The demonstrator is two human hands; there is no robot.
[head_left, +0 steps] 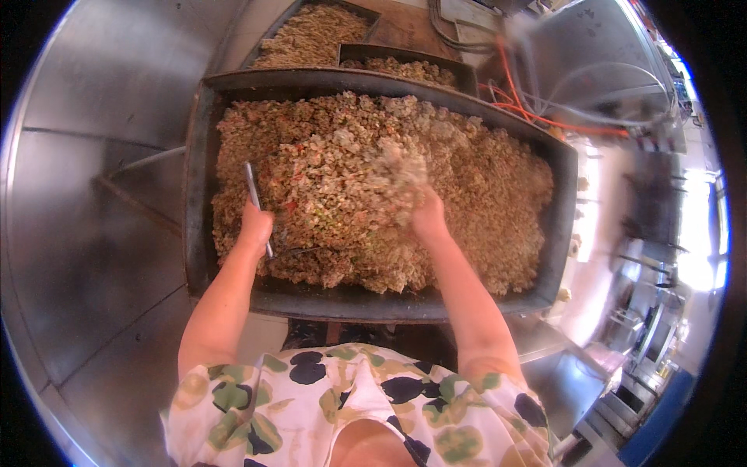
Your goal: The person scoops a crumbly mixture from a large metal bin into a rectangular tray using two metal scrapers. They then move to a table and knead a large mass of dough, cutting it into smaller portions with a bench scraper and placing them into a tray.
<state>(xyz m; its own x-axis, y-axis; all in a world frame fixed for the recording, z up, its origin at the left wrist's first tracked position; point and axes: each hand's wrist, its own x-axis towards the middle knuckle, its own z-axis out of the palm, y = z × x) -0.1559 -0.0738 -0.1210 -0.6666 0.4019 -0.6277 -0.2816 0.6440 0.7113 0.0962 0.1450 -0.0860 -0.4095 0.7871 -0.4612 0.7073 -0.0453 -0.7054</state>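
Note:
A deep dark metal tray (564, 210) stands before me, filled with a loose, crumbly, pale brown mixture (334, 171) flecked with red and green. At the tray's left part, my left hand (257, 227) is closed around a thin grey metal tool (250, 184), seen almost edge-on; its full shape is hidden. My right hand (427, 215) is at the middle of the heap, against the mixture. Its fingers are smeared by motion and partly covered by crumbs. Just beyond them, a patch of mixture is blurred, and I cannot make out whether it is held.
Beyond the tray lie a smaller tray (469, 76) and another tray (369, 19), both with similar crumbly stuff. Orange hoses (510, 74) and clear tubing run at the back right. A large metal panel (78, 194) stands on the left, a metal surface (564, 381) at lower right.

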